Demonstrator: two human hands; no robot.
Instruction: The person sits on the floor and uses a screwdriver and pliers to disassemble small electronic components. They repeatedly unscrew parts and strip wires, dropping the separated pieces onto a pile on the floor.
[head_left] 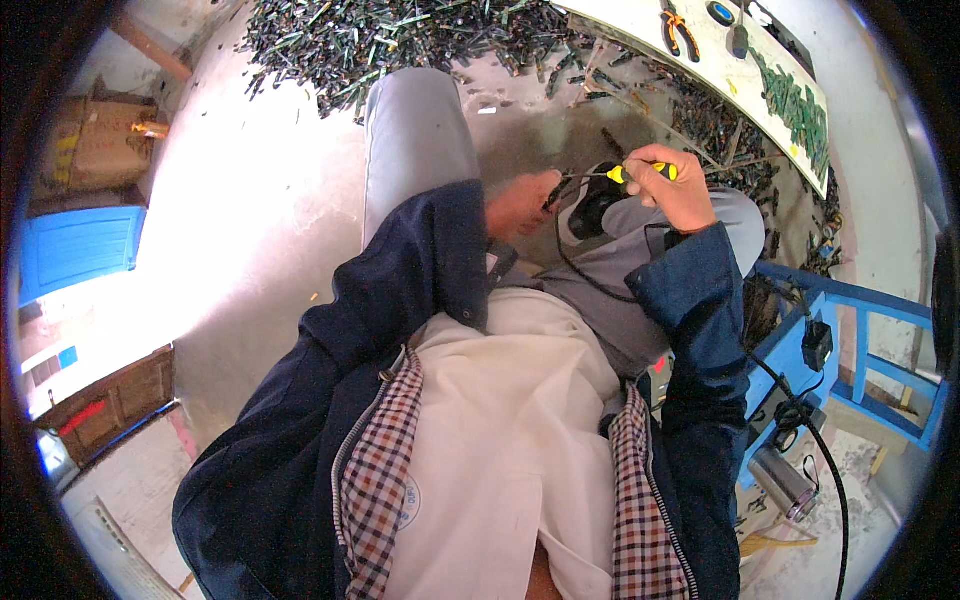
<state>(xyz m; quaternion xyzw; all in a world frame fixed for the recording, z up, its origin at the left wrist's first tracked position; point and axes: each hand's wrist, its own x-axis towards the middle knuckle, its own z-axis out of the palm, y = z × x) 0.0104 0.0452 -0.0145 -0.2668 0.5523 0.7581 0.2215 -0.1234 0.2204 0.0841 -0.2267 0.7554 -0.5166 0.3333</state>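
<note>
My right hand [682,195] is closed around the yellow and black handle of a screwdriver [617,174]. Its thin shaft points left toward my other hand. Fingers curled, my left hand [522,204] grips a small dark piece [551,197] close to the screwdriver's tip; blur hides the piece's exact kind and whether the tip touches it. A dark cord [563,245] hangs below the piece and curves across my lap. Both hands are above my bent legs, near a black and white shoe [592,212].
A large heap of dark green-black strips [400,40] covers the floor ahead. On a white board [640,22] at the upper right lie orange-handled pliers [680,38] and green strips [792,108]. A blue frame [862,330], black cable [828,450] and metal cylinder [780,480] stand right.
</note>
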